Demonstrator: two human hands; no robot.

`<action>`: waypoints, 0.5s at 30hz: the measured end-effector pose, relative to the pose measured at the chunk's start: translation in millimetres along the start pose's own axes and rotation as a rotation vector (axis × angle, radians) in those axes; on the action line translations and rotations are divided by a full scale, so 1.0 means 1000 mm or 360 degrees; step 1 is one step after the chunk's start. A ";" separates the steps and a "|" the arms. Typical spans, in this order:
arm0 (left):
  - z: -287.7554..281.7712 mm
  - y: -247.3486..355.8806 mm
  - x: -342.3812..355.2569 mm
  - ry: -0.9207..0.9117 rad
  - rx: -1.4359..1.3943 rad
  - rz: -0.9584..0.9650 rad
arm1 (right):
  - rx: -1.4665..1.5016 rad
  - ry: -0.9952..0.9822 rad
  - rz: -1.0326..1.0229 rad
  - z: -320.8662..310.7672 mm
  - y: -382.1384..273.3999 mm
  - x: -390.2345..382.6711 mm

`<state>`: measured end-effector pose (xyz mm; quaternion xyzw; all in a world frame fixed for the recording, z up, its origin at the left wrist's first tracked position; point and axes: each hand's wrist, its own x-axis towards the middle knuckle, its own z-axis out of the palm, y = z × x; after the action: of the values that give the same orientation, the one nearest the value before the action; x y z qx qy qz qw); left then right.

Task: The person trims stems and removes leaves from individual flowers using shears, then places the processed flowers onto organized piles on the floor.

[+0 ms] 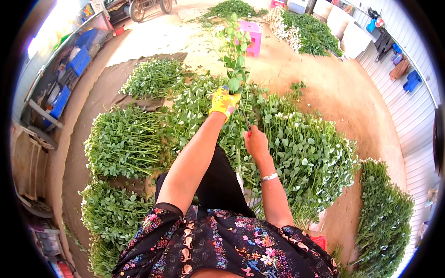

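My left hand (224, 103), in a yellow patterned glove, is closed around a long leafy stem (235, 62) held upright out in front of me. The stem's leaves fan out above the glove, toward a pink stool. Lower and to the right, my bare right hand (257, 144) grips red-handled shears (247, 123). Their dark blades point up toward the stem below the glove; whether they touch it I cannot tell. Beneath both hands lies a spread of loose cut leafy stems (194, 104), and a large pile of white-tipped stems (306, 157) lies close to my right.
More bundles of stems (125, 141) lie on brown cloth to the left. Another pile (384, 217) stands by the corrugated wall (389, 97) at right. The pink stool (252, 37) is ahead, white-headed bundles (308, 34) beyond it. Blue crates (79, 61) fill the left shelf.
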<state>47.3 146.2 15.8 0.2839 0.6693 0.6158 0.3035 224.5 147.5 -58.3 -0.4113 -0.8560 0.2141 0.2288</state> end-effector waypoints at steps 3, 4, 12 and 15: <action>0.008 0.005 -0.007 -0.0040 -0.0373 -0.0033 | 0.0454 0.0067 0.0106 0.005 0.014 0.000; 0.007 0.008 -0.010 -0.0005 -0.0440 0.0028 | 0.0764 -0.0028 0.0267 0.004 0.014 0.000; -0.016 0.026 -0.021 -0.0393 -0.0681 0.0040 | 0.0663 0.0300 0.0153 -0.048 0.013 0.020; -0.024 0.018 -0.016 -0.0502 -0.0815 -0.0075 | 0.0507 0.0309 -0.0016 -0.082 -0.016 0.034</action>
<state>40.0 119.7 36.4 0.2747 0.4433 0.7057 0.4797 242.0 180.1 23.7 -0.3843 -0.7871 0.3053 0.3736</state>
